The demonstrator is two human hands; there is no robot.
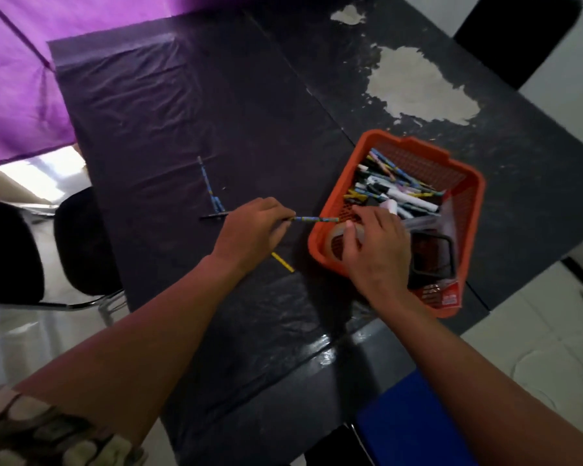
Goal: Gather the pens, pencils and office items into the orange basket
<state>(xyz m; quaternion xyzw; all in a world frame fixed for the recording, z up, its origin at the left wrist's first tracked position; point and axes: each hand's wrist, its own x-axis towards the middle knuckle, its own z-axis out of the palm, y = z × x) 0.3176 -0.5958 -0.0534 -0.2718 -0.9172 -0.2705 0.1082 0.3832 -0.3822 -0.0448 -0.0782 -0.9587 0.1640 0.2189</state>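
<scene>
the left hand holds a blue patterned pencil in curled fingers, its tip reaching the near wall of the orange mesh plastic basket. the right hand rests inside on a clear tape roll; i can't tell whether its fingers grip it. next, i'd say, lift the pencil over the rim and drop it. on the black tabletop: two blue pencils and a dark pen beyond the left fingers, one yellow pencil nearer.

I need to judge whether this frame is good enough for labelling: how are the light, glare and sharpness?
Head view: dim overall, slightly soft; glare on the table near its front edge; wide-angle bending at the borders; the left hand and its pencil read clearly, as does the orange basket.
</scene>
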